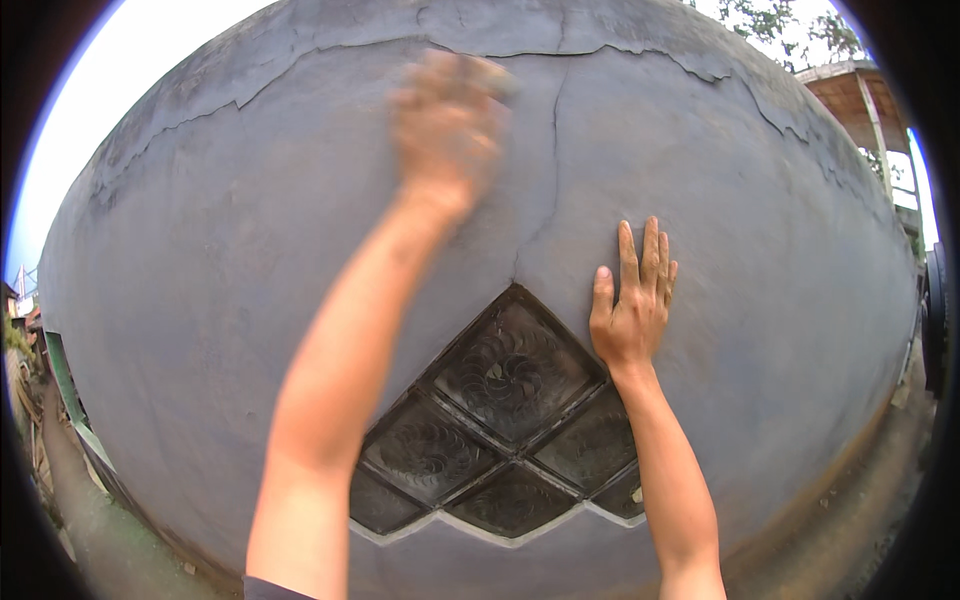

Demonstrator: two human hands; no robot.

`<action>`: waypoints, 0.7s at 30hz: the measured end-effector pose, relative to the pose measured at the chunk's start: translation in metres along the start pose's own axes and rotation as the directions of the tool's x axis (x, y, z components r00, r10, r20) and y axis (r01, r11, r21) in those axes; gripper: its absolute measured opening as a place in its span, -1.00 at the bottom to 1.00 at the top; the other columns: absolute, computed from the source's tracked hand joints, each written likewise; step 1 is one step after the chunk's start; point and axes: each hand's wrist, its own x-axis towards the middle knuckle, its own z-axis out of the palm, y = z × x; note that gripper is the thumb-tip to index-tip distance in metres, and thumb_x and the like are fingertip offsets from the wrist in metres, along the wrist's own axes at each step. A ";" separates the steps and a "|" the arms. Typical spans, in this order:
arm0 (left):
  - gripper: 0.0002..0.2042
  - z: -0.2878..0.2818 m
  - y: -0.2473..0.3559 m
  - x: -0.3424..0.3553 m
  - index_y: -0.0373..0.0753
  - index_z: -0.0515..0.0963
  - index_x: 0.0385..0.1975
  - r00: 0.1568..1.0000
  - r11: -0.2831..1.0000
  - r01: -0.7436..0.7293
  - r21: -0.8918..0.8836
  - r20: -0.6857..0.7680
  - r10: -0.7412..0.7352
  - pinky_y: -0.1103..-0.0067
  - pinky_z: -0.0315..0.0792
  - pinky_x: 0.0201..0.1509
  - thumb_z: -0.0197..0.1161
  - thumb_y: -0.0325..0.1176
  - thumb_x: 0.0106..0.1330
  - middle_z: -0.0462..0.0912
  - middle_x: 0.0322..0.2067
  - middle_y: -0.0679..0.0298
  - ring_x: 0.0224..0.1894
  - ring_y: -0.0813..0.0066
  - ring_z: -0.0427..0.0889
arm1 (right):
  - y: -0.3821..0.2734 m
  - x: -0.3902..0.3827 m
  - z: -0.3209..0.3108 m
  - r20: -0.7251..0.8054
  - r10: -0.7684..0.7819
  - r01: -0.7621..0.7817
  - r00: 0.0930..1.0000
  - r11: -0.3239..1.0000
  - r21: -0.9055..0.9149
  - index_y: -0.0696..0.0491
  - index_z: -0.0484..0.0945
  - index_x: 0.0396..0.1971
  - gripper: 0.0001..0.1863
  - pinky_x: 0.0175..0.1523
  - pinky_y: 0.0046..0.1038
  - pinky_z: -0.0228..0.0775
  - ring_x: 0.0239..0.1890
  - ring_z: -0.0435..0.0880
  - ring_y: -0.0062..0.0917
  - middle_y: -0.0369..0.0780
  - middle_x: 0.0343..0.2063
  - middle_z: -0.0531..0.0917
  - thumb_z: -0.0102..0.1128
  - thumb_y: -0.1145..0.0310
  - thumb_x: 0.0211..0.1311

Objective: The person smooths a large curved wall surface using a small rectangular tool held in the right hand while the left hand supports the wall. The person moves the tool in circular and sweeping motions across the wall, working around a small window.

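Observation:
My left hand (447,125) is raised high against a grey plastered wall (250,270), just under a long crack, and is smeared by motion. Its fingers seem closed round a small greyish-yellow thing (492,78), too blurred to name. Lower and to the right, my right hand (633,310) lies flat on the wall, fingers stretched upward and holding nothing. Beside its wrist is a diamond-set group of dark patterned glass blocks (510,375), built into the wall. My right forearm covers part of the group's right side.
A jagged crack (555,150) drops from the long upper one to the top block. At far right stands a roofed structure on posts (870,110). Bare ground (110,530) runs along the wall's foot at lower left, near a green-edged opening (65,380).

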 end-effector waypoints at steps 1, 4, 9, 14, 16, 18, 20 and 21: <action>-0.54 -0.012 0.044 -0.026 0.15 0.47 0.43 0.979 0.987 -0.158 -0.012 0.130 0.158 0.01 0.20 0.56 0.11 -0.01 0.57 0.31 0.53 0.04 0.50 -0.06 0.35 | 0.001 0.001 0.002 -0.014 0.023 -0.023 1.000 0.999 0.046 -0.10 0.35 0.56 -0.36 0.70 0.08 -0.15 0.68 0.06 -0.13 -0.09 0.63 0.19 -0.03 0.12 0.54; -0.50 -0.027 0.090 -0.068 0.16 0.45 0.47 0.947 0.905 -0.277 -0.323 0.067 0.314 0.03 0.22 0.56 0.20 -0.02 0.55 0.40 0.50 0.06 0.54 -0.04 0.34 | 0.007 0.002 0.007 -0.040 0.045 -0.041 0.998 0.993 0.113 -0.04 0.34 0.56 -0.36 0.70 0.06 -0.14 0.68 0.06 -0.12 -0.08 0.63 0.19 -0.04 0.16 0.54; -0.48 -0.018 -0.058 -0.035 0.16 0.39 0.52 0.987 0.988 0.152 0.037 0.049 -0.154 0.02 0.07 0.65 0.05 0.06 0.62 0.27 0.57 0.08 0.60 -0.10 0.21 | 0.004 -0.001 0.002 -0.044 0.007 -0.006 0.999 0.999 0.041 -0.01 0.35 0.55 -0.37 0.69 0.07 -0.12 0.67 0.08 -0.09 -0.07 0.63 0.20 -0.04 0.18 0.54; -0.40 -0.035 -0.036 -0.057 0.20 0.13 0.65 0.883 0.877 0.424 0.225 0.112 -0.456 0.01 0.00 0.67 -0.05 0.04 0.66 0.17 0.62 0.05 0.61 -0.16 0.16 | 0.005 -0.001 0.004 -0.070 0.015 -0.012 0.997 0.999 0.039 -0.01 0.37 0.54 -0.39 0.68 0.07 -0.11 0.66 0.11 -0.10 -0.06 0.62 0.22 -0.05 0.20 0.54; -0.42 -0.049 0.055 -0.101 0.36 0.17 0.63 0.969 0.984 0.152 -0.095 0.211 -0.129 0.07 -0.02 0.69 0.03 0.04 0.64 0.16 0.63 0.14 0.67 0.00 0.05 | 0.008 -0.003 0.006 -0.072 0.023 -0.018 0.997 0.998 0.065 0.00 0.38 0.53 -0.39 0.68 0.06 -0.11 0.66 0.12 -0.10 -0.05 0.61 0.23 -0.06 0.23 0.54; -0.41 -0.061 0.098 -0.134 0.34 0.23 0.60 0.927 0.896 -0.188 -0.402 0.230 0.297 0.04 0.04 0.66 0.11 0.03 0.60 0.23 0.60 0.18 0.64 -0.01 0.13 | 0.006 -0.001 0.009 -0.068 0.024 -0.014 0.997 0.990 0.139 0.02 0.38 0.53 -0.40 0.68 0.06 -0.11 0.66 0.12 -0.10 -0.04 0.60 0.24 -0.07 0.27 0.54; -0.44 -0.059 0.074 -0.134 0.32 0.31 0.56 0.943 0.933 -0.134 -0.335 0.247 0.224 0.06 0.05 0.67 0.14 0.04 0.58 0.22 0.61 0.19 0.62 0.01 0.18 | 0.007 -0.001 0.010 -0.061 0.013 -0.004 0.998 0.989 0.148 0.04 0.38 0.53 -0.40 0.68 0.06 -0.11 0.66 0.12 -0.11 -0.04 0.60 0.25 -0.08 0.29 0.54; -0.45 -0.061 0.056 -0.122 0.31 0.34 0.54 0.950 0.947 -0.109 -0.303 0.247 0.189 0.07 0.06 0.67 0.16 0.04 0.57 0.22 0.61 0.19 0.61 0.02 0.21 | 0.008 -0.002 0.009 -0.061 0.009 -0.001 0.998 0.991 0.131 0.05 0.37 0.53 -0.40 0.69 0.05 -0.12 0.66 0.12 -0.11 -0.05 0.60 0.25 -0.08 0.30 0.54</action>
